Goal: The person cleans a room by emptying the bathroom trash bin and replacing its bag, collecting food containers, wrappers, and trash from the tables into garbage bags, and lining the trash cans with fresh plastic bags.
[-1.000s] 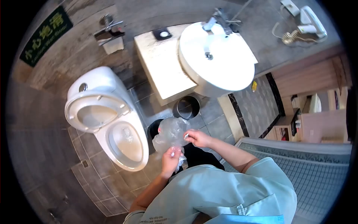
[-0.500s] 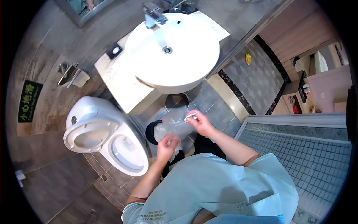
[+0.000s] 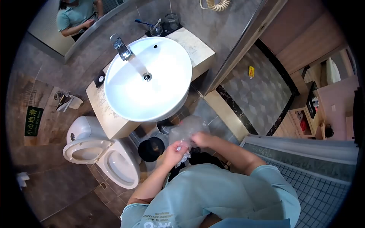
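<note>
My left hand (image 3: 175, 153) is closed round the gathered end of a clear plastic bag (image 3: 186, 128), with crumpled plastic (image 3: 184, 159) sticking out below the fingers. The bag puffs out in front of both hands, and a small pinkish-red spot shows through it. My right hand (image 3: 201, 140) is curled against the bag close to my left hand. Its fingertips are partly hidden by the plastic. Just left of the bag, a round black bin (image 3: 142, 151) stands on the floor. Another round dark bin (image 3: 159, 128) sits below the sink, partly covered by the bag.
A white basin (image 3: 167, 95) with a chrome faucet (image 3: 121, 47) rests on a stone counter (image 3: 110, 127). To the left is a toilet (image 3: 127, 173) with its lid raised. A doorway at right leads to a floor with a yellow packet (image 3: 251, 72). A toothbrush cup (image 3: 155, 29) stands behind the basin.
My right hand, raised earlier with something white in its fingers, has come down beside my left hand. The bag has shifted right, uncovering the black bin. The view has also shifted.
</note>
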Motion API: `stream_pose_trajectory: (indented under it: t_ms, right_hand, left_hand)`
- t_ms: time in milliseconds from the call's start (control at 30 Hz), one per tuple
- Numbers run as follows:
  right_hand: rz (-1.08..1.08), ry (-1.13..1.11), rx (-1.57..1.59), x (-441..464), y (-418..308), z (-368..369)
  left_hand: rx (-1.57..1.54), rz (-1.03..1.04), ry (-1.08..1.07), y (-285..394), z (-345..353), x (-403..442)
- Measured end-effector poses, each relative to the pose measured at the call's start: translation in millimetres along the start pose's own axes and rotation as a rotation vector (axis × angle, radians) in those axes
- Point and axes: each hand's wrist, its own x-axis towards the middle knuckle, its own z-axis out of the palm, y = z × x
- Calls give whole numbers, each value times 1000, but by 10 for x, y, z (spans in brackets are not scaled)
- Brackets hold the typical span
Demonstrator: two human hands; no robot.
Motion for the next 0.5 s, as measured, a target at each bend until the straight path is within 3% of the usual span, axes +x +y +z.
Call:
stream_pose_trajectory:
  t_ms: [33,133,233,333,400,467,500]
  right_hand:
    - [97,-62,-7,-9,93,-21]
    - [95,-274,-198,-56,220,-419]
    - [166,-97,-182,-113,706,-351]
    - [161,-195,-382,-124,734,-717]
    - [328,-380,-292,-94,648,-1089]
    - [158,-423,-170,37,438,-1822]
    - [231,-347,-138,187,108,-2324]
  left_hand:
    - [10,-2,-39,66,92,75]
    - [36,-11,-101,126,289,308]
    - [133,-34,-176,140,394,596]
    - [185,40,-185,147,483,893]
    - [391,78,-228,168,470,1144]
    - [378,20,-311,-9,487,1444]
    - [368,19,-329,-40,520,1563]
